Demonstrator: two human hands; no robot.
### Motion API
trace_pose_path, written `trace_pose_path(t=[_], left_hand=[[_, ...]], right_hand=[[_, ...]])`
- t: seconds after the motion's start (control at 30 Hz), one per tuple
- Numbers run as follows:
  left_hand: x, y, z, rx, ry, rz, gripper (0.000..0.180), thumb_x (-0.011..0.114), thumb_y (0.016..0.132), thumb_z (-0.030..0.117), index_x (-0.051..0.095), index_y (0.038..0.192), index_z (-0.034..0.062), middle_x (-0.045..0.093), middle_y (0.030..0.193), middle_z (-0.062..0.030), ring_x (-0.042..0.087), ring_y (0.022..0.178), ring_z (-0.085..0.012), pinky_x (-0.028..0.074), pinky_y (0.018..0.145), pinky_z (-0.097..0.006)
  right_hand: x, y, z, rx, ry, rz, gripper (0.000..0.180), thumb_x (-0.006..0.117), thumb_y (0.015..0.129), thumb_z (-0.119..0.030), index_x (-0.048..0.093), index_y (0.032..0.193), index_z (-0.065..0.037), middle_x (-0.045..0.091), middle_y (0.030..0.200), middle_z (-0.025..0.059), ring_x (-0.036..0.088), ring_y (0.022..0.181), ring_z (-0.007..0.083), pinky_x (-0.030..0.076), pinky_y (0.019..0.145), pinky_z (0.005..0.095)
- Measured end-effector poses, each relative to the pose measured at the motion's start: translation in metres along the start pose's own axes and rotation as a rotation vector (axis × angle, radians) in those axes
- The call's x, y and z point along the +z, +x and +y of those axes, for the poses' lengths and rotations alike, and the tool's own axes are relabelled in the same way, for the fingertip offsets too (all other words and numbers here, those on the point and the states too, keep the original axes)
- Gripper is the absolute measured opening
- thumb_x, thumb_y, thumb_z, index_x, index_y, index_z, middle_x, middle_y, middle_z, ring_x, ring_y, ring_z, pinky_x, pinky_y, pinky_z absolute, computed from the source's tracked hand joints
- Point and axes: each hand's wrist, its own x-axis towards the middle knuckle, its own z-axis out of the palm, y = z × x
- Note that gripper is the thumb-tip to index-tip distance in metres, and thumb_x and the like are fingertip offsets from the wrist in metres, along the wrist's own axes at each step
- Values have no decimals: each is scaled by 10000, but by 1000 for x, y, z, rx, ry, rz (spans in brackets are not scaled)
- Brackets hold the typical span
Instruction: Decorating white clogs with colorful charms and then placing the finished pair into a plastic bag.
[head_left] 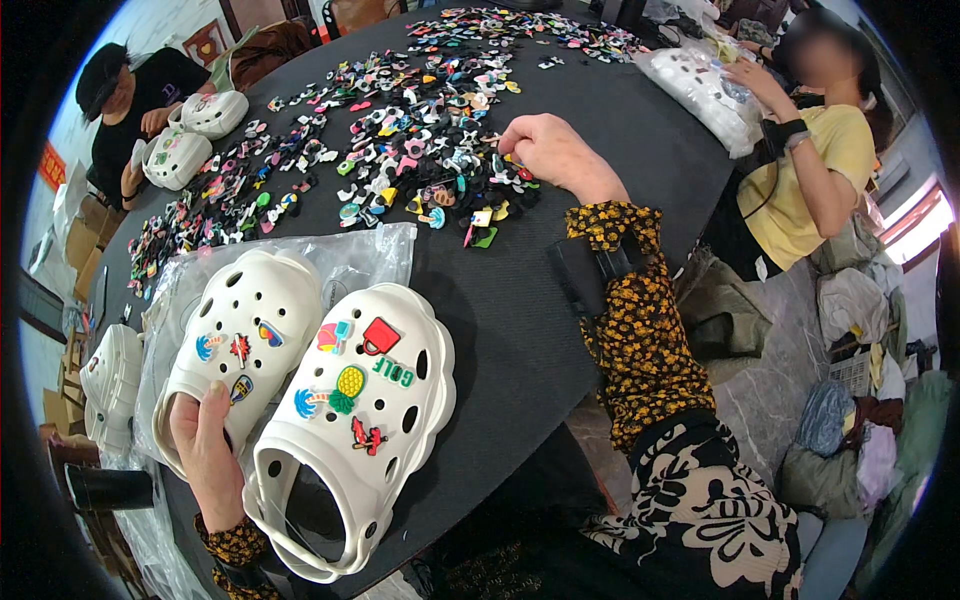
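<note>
My left hand (205, 430) grips a white clog (220, 290) at its opening, the thumb on top and the fingers inside. Small shoe charms sit in its holes: a palm tree, a red leaf-like shape and others. Beside it, on the right, lies a second white clog (400, 320), bearing a pineapple charm (350, 381), a red bag-shaped charm (380, 337), green letters and several more. My right hand (558, 155) is at the right edge of a large pile of loose charms (400, 130). Its fingers are curled together; what they pinch, if anything, is hidden.
A clear plastic bag (375, 255) lies under the clogs on the dark table (520, 320). Another white clog (112, 375) is at the left edge. Two people sit across: one by a pair of white clogs (178, 158), one handling a bag of white items (705, 95).
</note>
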Motion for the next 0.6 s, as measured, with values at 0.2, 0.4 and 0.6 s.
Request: trace_pose_path(t=[0.2,0.4,0.6], left_hand=[[1,0,-1,-2,-11,19,325,545,906,138,531,1159,-64,623,1059,-104,586,925,-136,455,815,-269],[-1,2,-2,16,31,8,314,546,904,138,536,1143,-66,623,1036,-94,574,903,-121,449,790,-260],[1,0,2,2,28,22,321,538,911,143,530,1155,-66,623,1045,-101,577,919,-131,453,806,-267]], right_hand=[[-10,-7,-1,-90,-44,-217,202,617,759,-95,662,929,4,664,796,112,628,733,178,492,675,303],[-5,-7,4,-66,-205,-224,225,671,738,-121,655,928,-2,661,820,112,629,775,207,491,704,320],[-5,-6,2,-21,-250,-52,188,604,807,-135,658,939,-13,662,846,148,638,812,253,492,734,351]])
